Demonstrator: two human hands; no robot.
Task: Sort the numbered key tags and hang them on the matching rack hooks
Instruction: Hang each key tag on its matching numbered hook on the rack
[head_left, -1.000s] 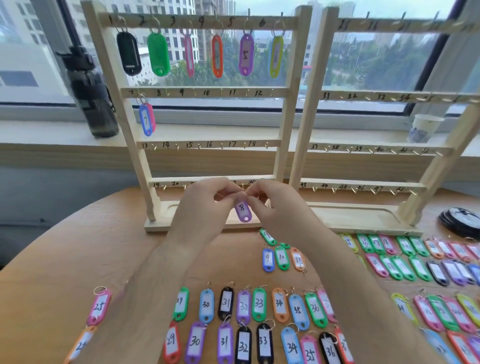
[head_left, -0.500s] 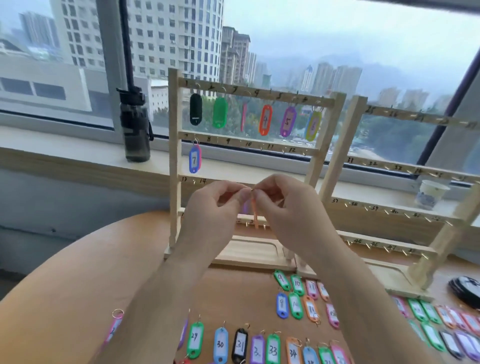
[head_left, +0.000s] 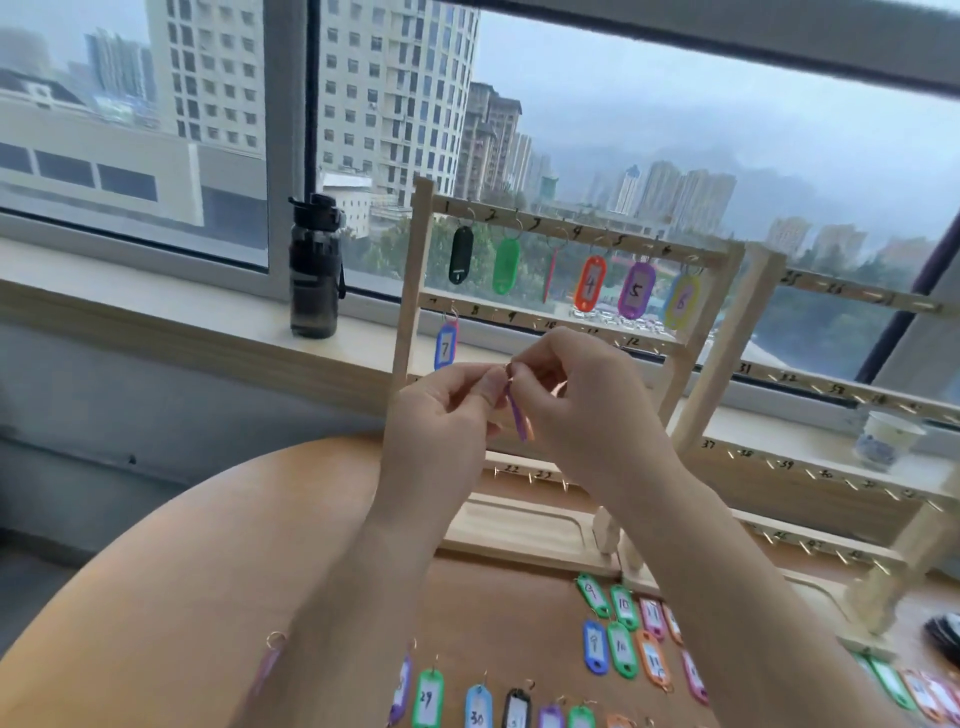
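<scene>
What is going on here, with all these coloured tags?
A person is sorting numbered key tags onto a wooden rack. The left hand and right hand together pinch a purple tag at its ring end, in front of the rack. It is edge-on, so its number cannot be read. Seven tags already hang at numbers 1 to 7. Many more tags lie on the table.

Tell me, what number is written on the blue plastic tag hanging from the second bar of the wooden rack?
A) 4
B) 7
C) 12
B: the blue plastic tag under the second bar of the wooden rack shows a handwritten 7.
</scene>
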